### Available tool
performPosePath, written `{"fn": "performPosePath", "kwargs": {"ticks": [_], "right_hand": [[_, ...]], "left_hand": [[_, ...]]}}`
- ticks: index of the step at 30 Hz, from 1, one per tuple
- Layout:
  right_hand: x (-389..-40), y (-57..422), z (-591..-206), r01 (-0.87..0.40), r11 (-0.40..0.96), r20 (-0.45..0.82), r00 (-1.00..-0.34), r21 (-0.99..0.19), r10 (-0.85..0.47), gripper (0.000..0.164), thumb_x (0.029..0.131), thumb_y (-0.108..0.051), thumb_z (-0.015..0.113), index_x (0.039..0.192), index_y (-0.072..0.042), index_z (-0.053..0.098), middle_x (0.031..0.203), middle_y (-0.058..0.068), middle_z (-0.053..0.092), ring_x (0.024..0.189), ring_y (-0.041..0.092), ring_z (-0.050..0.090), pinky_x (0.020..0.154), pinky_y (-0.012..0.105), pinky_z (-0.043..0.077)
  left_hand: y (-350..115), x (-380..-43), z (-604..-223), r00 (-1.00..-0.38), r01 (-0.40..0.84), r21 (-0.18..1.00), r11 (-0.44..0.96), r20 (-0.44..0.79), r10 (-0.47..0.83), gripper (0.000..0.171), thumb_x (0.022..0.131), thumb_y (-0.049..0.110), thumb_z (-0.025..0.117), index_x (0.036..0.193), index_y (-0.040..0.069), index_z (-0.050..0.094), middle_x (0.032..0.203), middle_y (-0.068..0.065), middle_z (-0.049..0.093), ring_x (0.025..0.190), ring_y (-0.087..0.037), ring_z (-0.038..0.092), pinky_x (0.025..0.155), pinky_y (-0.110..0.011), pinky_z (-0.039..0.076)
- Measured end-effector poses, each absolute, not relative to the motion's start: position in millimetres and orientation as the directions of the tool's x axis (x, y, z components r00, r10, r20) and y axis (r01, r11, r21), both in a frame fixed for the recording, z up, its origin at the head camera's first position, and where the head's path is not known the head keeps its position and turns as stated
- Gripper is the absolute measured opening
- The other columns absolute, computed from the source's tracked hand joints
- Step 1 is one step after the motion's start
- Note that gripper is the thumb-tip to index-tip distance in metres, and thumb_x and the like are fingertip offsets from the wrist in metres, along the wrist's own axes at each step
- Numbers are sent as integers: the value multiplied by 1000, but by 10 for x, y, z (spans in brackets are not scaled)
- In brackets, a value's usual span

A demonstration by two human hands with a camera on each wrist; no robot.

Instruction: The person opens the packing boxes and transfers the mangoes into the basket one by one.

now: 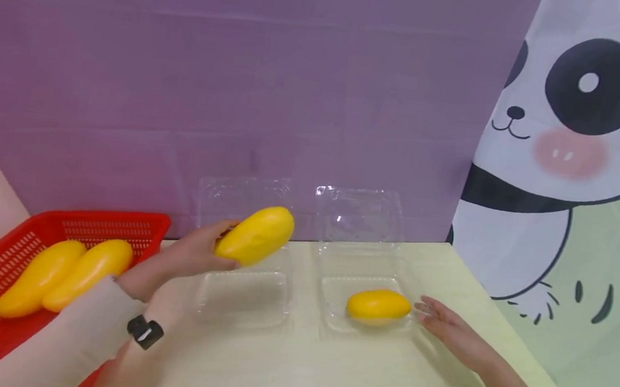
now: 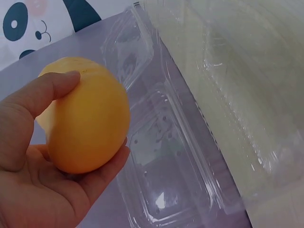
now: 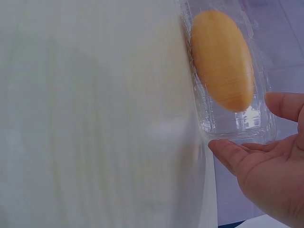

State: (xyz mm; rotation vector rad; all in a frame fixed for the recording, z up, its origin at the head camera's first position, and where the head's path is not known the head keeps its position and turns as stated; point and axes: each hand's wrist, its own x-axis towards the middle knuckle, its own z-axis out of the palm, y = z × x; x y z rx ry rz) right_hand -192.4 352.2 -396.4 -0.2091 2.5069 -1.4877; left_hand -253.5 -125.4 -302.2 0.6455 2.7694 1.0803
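Observation:
A yellow mango (image 1: 258, 235) is gripped in my left hand (image 1: 202, 252), raised over the left clear plastic clamshell box (image 1: 240, 322). In the left wrist view the thumb lies on top of the mango (image 2: 90, 118) and the fingers curl beneath it. Another mango (image 1: 379, 305) lies on its side in the right clear clamshell box (image 1: 334, 328). My right hand (image 1: 455, 335) is beside that box's right end, fingers extended. In the right wrist view its thumb and fingertips (image 3: 223, 148) are spread right at the box's end wall, holding nothing.
A red plastic basket (image 1: 103, 219) stands at the left with two mangoes (image 1: 87, 275) in it. Both boxes' lids (image 1: 363, 216) stand open against the purple backdrop (image 1: 252, 90). A panda-printed cloth (image 1: 560, 240) hangs at the right, past the edge of the pale table (image 1: 294, 376).

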Motion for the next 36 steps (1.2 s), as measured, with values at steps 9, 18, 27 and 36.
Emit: {"fn": "performPosePath", "kwargs": {"ticks": [9, 18, 27, 36], "right_hand": [[-1927, 3526, -3954, 13, 476, -133, -967, -879, -219, 68, 99, -28, 45, 145, 10, 12, 146, 36, 19, 134, 49, 24, 107, 58, 24], [-1937, 3504, -3933, 26, 502, -151, -966, -864, -210, 66, 99, -28, 45, 145, 9, 14, 146, 35, 21, 133, 49, 25, 107, 59, 26], [-1939, 3523, -3935, 25, 512, -149, -968, -859, -201, 67, 99, -29, 45, 145, 8, 15, 146, 34, 22, 133, 48, 27, 107, 58, 26], [-1930, 3542, -3933, 2, 479, -130, -963, -878, -235, 68, 99, -27, 46, 145, 11, 13, 146, 35, 21, 134, 49, 24, 107, 58, 26]], "left_hand": [[-1486, -2496, -2951, -893, 397, 652, 646, 111, 437, 72, 81, 20, 75, 139, 2, 36, 118, -14, 55, 95, -26, 51, 83, -40, 52], [-1688, -2454, -2887, -912, 356, 654, 667, 88, 401, 75, 80, 25, 75, 140, 3, 35, 118, -14, 54, 96, -26, 52, 80, -38, 53], [-1839, -2442, -2865, -922, 354, 619, 701, 107, 372, 74, 80, 25, 75, 139, 1, 36, 112, -14, 55, 92, -25, 51, 74, -32, 50], [-1954, -2395, -2870, -922, 362, 593, 720, 112, 371, 78, 80, 29, 74, 140, -2, 34, 113, -14, 55, 91, -23, 50, 74, -32, 49]]}}
